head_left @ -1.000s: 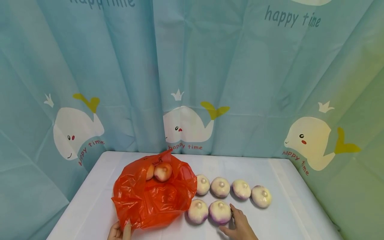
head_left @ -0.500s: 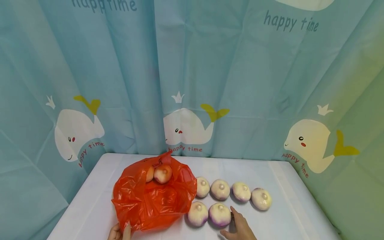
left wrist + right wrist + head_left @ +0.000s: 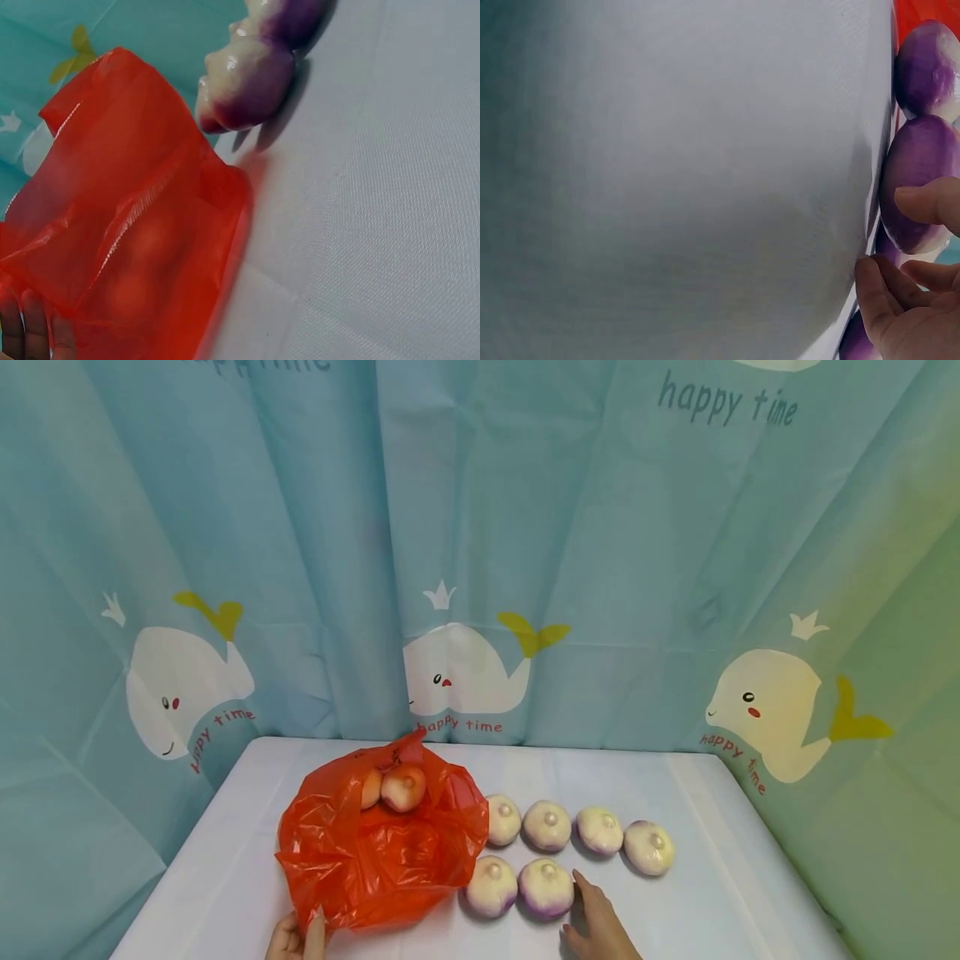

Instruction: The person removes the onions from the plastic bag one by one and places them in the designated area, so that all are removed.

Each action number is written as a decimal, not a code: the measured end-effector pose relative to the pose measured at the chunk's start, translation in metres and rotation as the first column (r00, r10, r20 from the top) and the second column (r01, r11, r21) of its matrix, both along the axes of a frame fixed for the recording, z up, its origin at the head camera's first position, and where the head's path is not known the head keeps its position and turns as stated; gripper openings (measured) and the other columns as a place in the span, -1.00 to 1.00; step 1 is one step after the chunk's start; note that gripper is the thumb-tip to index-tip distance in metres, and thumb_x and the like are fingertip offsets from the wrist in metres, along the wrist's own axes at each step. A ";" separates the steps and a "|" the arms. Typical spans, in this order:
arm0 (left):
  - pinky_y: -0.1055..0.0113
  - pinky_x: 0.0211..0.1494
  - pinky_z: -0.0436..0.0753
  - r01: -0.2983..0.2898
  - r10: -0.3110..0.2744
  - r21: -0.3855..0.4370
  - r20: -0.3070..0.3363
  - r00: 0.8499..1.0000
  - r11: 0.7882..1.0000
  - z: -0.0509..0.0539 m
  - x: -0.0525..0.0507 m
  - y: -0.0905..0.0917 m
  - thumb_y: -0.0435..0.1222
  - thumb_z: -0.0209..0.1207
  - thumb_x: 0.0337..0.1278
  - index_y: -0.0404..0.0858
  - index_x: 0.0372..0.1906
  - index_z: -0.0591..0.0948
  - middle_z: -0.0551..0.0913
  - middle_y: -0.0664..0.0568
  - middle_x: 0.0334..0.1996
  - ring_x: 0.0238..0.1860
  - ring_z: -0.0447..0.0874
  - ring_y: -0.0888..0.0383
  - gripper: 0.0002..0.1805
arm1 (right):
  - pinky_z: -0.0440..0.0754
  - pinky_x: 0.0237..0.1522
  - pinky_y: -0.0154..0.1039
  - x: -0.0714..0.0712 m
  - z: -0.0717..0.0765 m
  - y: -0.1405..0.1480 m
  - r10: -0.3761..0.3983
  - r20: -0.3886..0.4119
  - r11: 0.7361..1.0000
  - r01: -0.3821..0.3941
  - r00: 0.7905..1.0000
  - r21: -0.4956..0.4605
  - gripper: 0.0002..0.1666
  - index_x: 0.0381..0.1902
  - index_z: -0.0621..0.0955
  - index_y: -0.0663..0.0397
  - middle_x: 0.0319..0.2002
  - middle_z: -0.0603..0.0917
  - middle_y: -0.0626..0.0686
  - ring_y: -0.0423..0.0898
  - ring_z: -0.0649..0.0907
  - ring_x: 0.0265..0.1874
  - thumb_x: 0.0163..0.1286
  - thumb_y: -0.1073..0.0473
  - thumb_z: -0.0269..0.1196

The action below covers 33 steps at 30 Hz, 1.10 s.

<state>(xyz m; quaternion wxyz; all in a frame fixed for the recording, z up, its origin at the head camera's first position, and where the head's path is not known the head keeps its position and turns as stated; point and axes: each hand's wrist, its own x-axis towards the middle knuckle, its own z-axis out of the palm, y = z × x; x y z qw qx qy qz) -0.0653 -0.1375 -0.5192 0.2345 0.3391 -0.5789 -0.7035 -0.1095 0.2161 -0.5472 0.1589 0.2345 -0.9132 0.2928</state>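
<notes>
My left hand (image 3: 296, 937) pinches the near-left edge of a crinkled red plastic bag (image 3: 322, 847) with thumb and fingers. The bag's mouth gapes, showing a round vegetable (image 3: 402, 787) and part of another inside. Two white-and-purple vegetables that look like turnips stand in front: a left turnip (image 3: 491, 887) beside the bag and a right turnip (image 3: 546, 888) touching it. My right hand (image 3: 602, 922) is just right of that right turnip, fingers extended and thumb apart. In the right wrist view the thumb (image 3: 930, 202) overlaps a turnip; whether it touches cannot be told.
Behind the front pair, a row of several turnips (image 3: 547, 826) runs rightward from the bag, its leftmost partly covered by the bag. All sit on a white table (image 3: 705, 860). A blue whale-print curtain (image 3: 637, 568) hangs along the back and sides.
My right thumb has drawn slightly right, away from the front-right turnip. The left hand keeps its pinch on the bag. The head view has shifted slightly; the turnips stay in place.
</notes>
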 end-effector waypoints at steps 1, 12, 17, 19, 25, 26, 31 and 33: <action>0.64 -0.40 0.55 -0.003 0.003 0.000 -0.009 1.000 1.000 0.000 0.000 0.000 -0.36 0.05 0.23 -0.56 -0.04 0.38 0.51 -0.07 -0.25 -0.43 0.47 0.52 -0.67 | 0.57 -0.20 0.02 0.000 0.000 0.000 0.005 -0.015 1.000 -0.004 1.000 0.004 -0.09 0.08 0.30 0.56 -0.16 0.53 0.19 0.18 0.54 -0.22 -0.27 0.38 0.45; 0.61 -0.39 0.57 -0.032 0.032 -0.001 -0.003 0.999 1.000 -0.046 -0.013 -0.012 -0.21 0.11 0.27 -0.36 -0.05 0.45 0.53 -0.01 -0.21 -0.35 0.52 0.48 -0.69 | 0.46 -0.03 0.20 0.000 0.017 -0.005 -0.044 0.320 0.997 0.060 0.946 -0.041 -0.14 0.18 0.26 0.58 -0.03 0.49 0.33 0.29 0.49 -0.06 -0.03 0.33 0.39; 0.62 -0.32 0.56 -0.047 0.048 -0.026 0.027 0.998 0.999 -0.080 -0.022 -0.018 -0.09 0.11 0.24 -0.29 -0.01 0.44 0.45 -0.15 -0.05 -0.28 0.52 0.45 -0.62 | 0.51 -0.09 0.19 0.003 0.021 -0.006 -0.142 0.270 0.986 0.160 0.952 -0.045 -0.24 0.16 0.33 0.47 -0.06 0.49 0.31 0.30 0.50 -0.09 -0.03 0.36 0.34; 0.61 -0.33 0.57 -0.049 0.049 -0.018 0.015 0.999 0.999 -0.080 -0.022 -0.018 -0.09 0.13 0.23 -0.29 -0.01 0.44 0.47 -0.14 -0.07 -0.28 0.53 0.45 -0.61 | 0.51 -0.09 0.21 0.003 0.025 -0.005 -0.172 0.292 0.981 0.191 0.941 -0.039 -0.25 0.17 0.33 0.44 -0.02 0.47 0.34 0.33 0.48 -0.07 -0.02 0.37 0.31; 0.65 -0.45 0.55 -0.037 0.037 0.015 -0.020 0.999 0.999 -0.060 -0.015 -0.014 -0.23 0.15 0.24 -0.32 -0.06 0.46 0.54 0.04 -0.21 -0.33 0.53 0.46 -0.71 | 0.57 -0.13 0.12 0.000 0.037 -0.005 -0.169 0.290 0.974 0.204 0.942 -0.095 -0.30 0.20 0.32 0.42 0.05 0.42 0.38 0.32 0.46 -0.02 0.06 0.41 0.25; 0.66 -0.49 0.53 -0.038 0.038 0.022 -0.023 0.999 0.999 -0.055 -0.014 -0.013 -0.25 0.15 0.24 -0.31 -0.07 0.46 0.54 0.08 -0.24 -0.34 0.52 0.47 -0.74 | 0.59 -0.16 0.10 -0.001 0.039 -0.006 -0.157 0.256 0.975 0.192 0.954 -0.116 -0.32 0.19 0.32 0.42 0.05 0.43 0.38 0.32 0.47 -0.03 0.08 0.41 0.25; 0.66 -0.52 0.52 -0.046 0.049 0.049 -0.075 0.996 0.998 -0.034 -0.008 -0.006 -0.33 0.13 0.25 -0.35 -0.15 0.46 0.52 0.10 -0.32 -0.40 0.51 0.47 -0.82 | 0.62 -0.23 0.01 -0.008 0.048 -0.020 -0.130 0.071 0.966 0.143 0.989 -0.214 -0.37 0.19 0.36 0.34 0.04 0.47 0.28 0.20 0.50 -0.04 0.14 0.42 0.27; 0.63 -0.46 0.55 -0.042 0.049 0.065 -0.100 0.994 0.997 -0.027 -0.006 -0.004 -0.36 0.12 0.25 -0.42 -0.13 0.45 0.51 0.02 -0.30 -0.40 0.51 0.47 -0.79 | 0.61 -0.19 -0.01 -0.011 0.052 -0.028 -0.122 0.025 0.962 0.124 0.992 -0.242 -0.36 0.19 0.38 0.28 0.05 0.47 0.20 0.12 0.50 -0.03 0.13 0.42 0.29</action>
